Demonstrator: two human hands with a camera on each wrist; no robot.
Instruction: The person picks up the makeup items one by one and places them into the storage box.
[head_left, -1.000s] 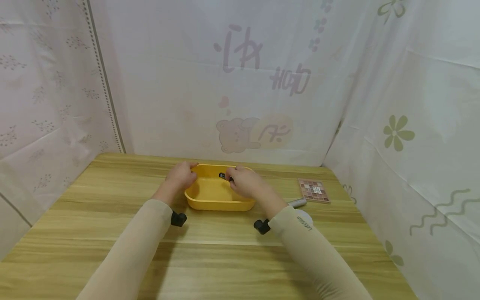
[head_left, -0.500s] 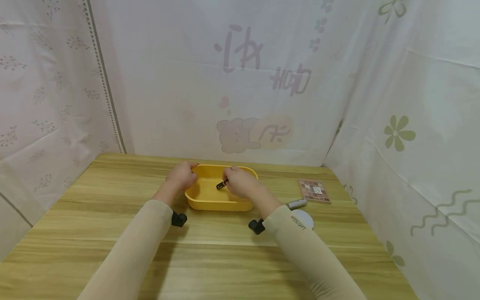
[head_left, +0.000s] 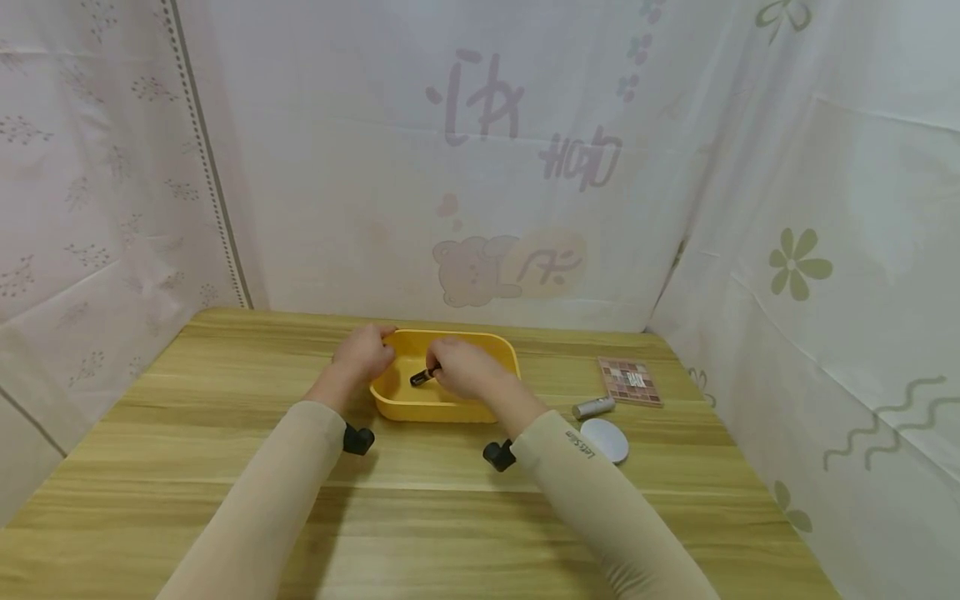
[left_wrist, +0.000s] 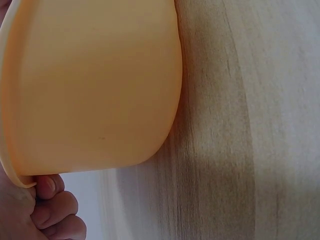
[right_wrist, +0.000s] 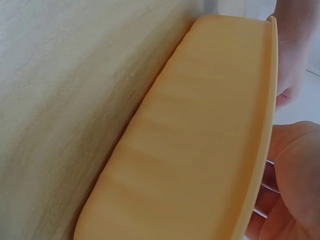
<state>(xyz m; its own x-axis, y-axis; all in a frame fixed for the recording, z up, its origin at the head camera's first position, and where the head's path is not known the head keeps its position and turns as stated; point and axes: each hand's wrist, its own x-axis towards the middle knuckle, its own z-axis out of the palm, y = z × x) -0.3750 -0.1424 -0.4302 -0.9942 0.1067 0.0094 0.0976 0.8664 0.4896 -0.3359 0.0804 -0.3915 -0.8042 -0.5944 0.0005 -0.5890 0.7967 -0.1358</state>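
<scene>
A yellow oblong plastic basin [head_left: 442, 411] stands on the table. My left hand [head_left: 365, 353] grips its left end by the rim; in the left wrist view, curled fingers [left_wrist: 55, 212] show beneath that rim. Over the basin's inside, my right hand [head_left: 467, 371] pinches a small black cosmetic tube [head_left: 422, 377] near one end. The tube's free end slants down and left toward the basin floor; whether it touches the floor I cannot tell. From the right wrist, the basin wall [right_wrist: 190, 130] hides the tube and the fingertips.
Right of the basin lie a silver tube [head_left: 593, 407], a round white compact-like disc [head_left: 604, 440] and a pinkish checked palette [head_left: 630, 382]. A patterned white curtain [head_left: 337, 167] rises behind the wooden table [head_left: 420, 533] and along both sides.
My right hand has moved left within the basin, carrying the black cosmetic tube, whose free end has swung down. My left hand stays at the rim. The silver tube and disc are now uncovered.
</scene>
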